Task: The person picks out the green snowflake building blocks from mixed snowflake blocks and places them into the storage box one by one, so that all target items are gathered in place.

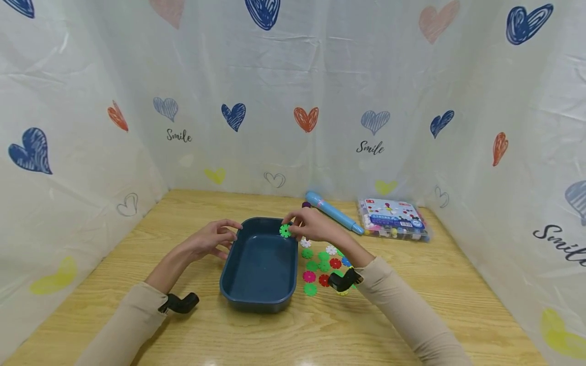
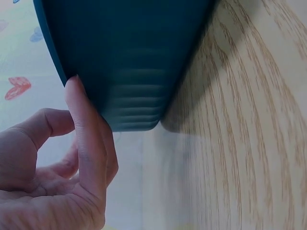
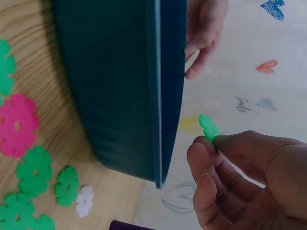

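Sleeves [image 1: 412,315], hands [image 1: 313,224], pinched green disc [image 1: 285,231]

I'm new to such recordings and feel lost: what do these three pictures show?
There is no machine: someone works bare-handed at a wooden table. The wide picture comes from a camera on the head, the two close ones from wrist cameras. The left hand touches the rim of a dark blue tray; the right hand pinches a green disc over it. Colored discs lie to the tray's right; behind them are a light blue tube and a plastic case.
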Available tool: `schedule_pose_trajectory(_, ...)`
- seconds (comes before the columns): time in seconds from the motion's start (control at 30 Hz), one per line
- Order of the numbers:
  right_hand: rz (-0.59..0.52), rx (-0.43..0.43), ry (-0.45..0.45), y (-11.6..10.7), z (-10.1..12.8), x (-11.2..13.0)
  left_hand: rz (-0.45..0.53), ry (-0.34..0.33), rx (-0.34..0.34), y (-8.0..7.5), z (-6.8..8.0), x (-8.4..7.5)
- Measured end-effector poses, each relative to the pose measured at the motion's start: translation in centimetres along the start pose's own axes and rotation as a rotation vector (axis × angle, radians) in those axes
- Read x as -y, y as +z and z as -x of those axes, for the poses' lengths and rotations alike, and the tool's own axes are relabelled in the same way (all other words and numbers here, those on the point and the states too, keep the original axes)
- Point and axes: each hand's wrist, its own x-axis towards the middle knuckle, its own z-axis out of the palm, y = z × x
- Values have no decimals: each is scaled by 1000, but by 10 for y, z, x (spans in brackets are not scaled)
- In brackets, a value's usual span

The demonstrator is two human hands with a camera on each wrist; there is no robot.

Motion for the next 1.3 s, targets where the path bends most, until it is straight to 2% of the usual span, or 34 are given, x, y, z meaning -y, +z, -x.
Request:
schedule_pose_trajectory(0.37,-19,63,93,-1,-37,9,3,8,18,0,-2,-1)
schedule_pose_trajectory(0.63,-50,81,148,13,-60,8,6,11,27,-1,-1,1)
schedule_pose_trajectory(1.0,-65,104,174,28,-79,10,1,33,64,-3,0,-3)
schedule_pose_trajectory(1.3,-47,116,203,43,-88,17,-10,34,62,-2,0,-4)
